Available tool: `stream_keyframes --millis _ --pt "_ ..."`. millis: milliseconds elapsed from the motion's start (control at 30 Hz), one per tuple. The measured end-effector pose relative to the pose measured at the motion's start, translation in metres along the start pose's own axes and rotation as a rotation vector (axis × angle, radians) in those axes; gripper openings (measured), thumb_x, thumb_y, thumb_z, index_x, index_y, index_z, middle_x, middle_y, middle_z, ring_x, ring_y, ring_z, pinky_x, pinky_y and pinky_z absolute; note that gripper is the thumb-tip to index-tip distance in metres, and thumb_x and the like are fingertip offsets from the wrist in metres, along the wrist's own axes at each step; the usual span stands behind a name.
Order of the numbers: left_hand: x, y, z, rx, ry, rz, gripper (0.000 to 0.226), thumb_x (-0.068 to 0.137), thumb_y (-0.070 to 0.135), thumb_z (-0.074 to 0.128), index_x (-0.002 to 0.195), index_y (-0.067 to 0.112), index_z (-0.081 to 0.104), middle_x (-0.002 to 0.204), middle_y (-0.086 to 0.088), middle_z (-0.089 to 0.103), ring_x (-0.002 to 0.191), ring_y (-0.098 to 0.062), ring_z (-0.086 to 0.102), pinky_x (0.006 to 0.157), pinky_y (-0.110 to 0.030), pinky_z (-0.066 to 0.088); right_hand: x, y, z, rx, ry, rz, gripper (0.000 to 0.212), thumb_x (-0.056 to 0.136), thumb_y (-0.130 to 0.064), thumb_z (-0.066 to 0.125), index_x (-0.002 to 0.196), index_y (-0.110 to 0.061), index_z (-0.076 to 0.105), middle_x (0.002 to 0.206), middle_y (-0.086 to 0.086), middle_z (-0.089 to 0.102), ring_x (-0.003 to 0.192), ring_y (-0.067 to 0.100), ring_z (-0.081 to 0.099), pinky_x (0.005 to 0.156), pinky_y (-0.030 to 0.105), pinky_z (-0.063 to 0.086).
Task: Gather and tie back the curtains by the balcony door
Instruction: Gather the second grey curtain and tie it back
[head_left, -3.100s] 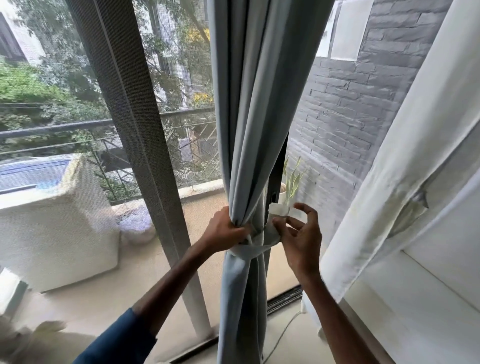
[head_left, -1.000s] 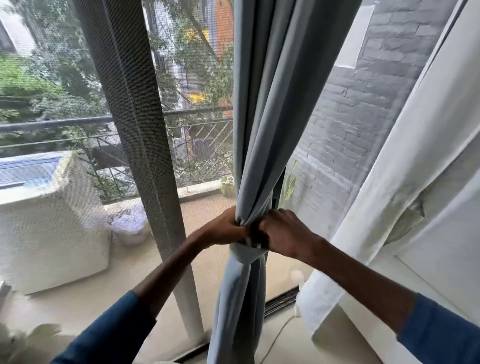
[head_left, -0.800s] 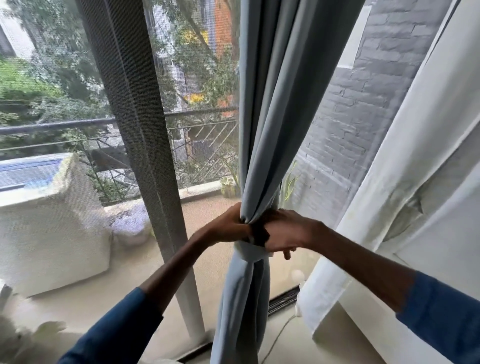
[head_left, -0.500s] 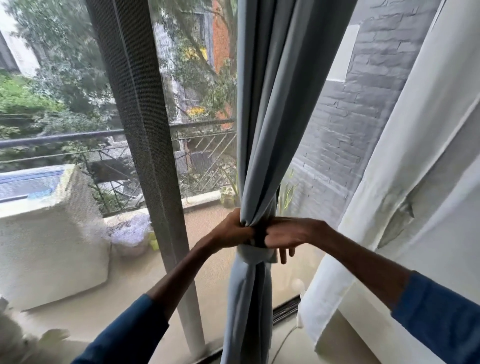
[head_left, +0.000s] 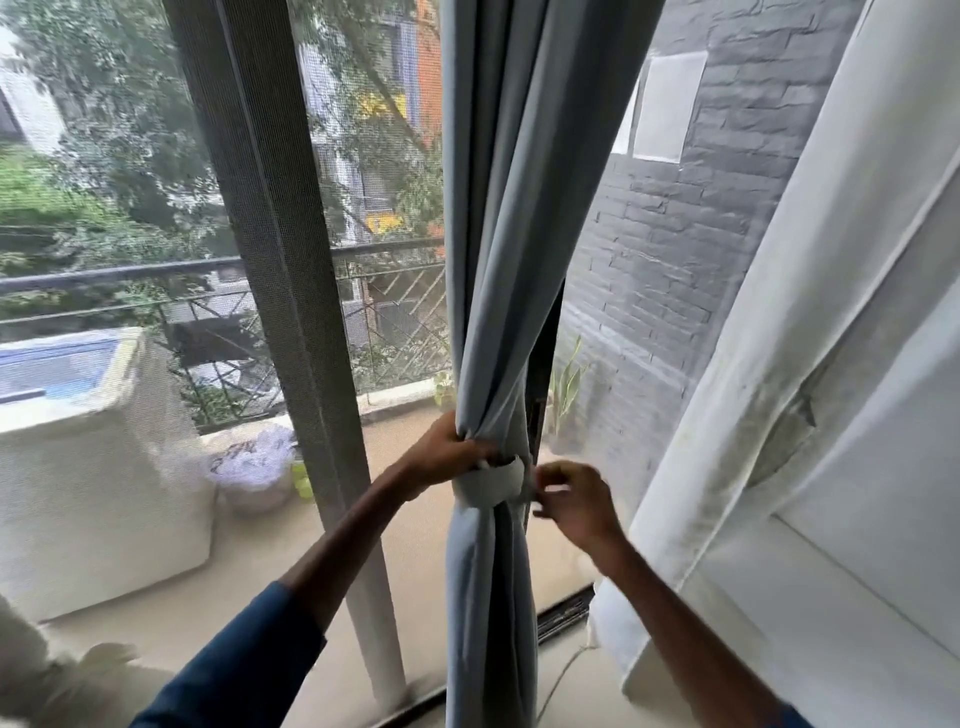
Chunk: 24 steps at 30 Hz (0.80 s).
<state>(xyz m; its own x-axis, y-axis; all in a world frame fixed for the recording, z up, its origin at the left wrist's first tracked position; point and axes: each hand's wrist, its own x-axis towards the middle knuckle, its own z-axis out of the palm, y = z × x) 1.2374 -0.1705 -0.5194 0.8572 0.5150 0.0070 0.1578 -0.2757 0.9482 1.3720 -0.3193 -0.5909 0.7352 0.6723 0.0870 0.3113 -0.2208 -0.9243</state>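
The grey curtain (head_left: 498, 260) hangs bunched beside the door frame (head_left: 291, 312), cinched by a pale tie (head_left: 488, 480). The left hand (head_left: 441, 452) grips the bunch just above the tie. The right hand (head_left: 571, 499), fingers loosely curled and blurred, hovers just beside the tie's right end.

Gathered grey-blue curtain (head_left: 493, 312), pale tie-back (head_left: 488, 480)

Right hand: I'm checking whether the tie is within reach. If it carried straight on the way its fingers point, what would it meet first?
The right hand points leftward at the pale tie band wrapped around the gathered grey curtain. It would likely meet that band first, though the remaining gap is hard to judge.
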Motion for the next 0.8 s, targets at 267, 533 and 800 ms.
stream_keyframes --millis 267,533,800 --pt "-0.004 0.0 0.002 -0.008 0.092 0.003 0.023 0.084 0.002 0.069 0.093 0.023 0.065 0.072 0.012 0.07 0.064 0.003 0.065 0.055 -0.015 0.048 -0.029 0.015 0.027 0.934 -0.108 0.384 0.022 0.096 0.008 0.053 0.113 0.012 0.067 0.095 0.023 0.07 0.079 0.024 0.07 0.073 0.029 0.062" --pt "-0.011 0.001 0.003 -0.002 0.083 -0.009 0.015 0.088 0.004 0.066 0.096 0.016 0.064 0.08 0.002 0.066 0.066 -0.001 0.062 0.056 -0.015 0.048 -0.034 0.034 0.046 1.195 -0.25 0.414 0.014 0.098 -0.021 0.059 0.105 -0.018 0.071 0.08 0.0 0.058 0.065 0.008 0.056 0.057 0.019 0.043" --pt "-0.016 0.004 -0.002 -0.035 0.045 0.01 0.027 0.084 0.001 0.069 0.092 0.025 0.062 0.087 0.0 0.067 0.073 -0.004 0.064 0.065 -0.024 0.055 -0.041 0.051 0.055 1.225 -0.232 0.371 0.019 0.096 -0.02 0.058 0.109 -0.009 0.067 0.074 0.0 0.06 0.06 0.005 0.057 0.053 0.015 0.048"
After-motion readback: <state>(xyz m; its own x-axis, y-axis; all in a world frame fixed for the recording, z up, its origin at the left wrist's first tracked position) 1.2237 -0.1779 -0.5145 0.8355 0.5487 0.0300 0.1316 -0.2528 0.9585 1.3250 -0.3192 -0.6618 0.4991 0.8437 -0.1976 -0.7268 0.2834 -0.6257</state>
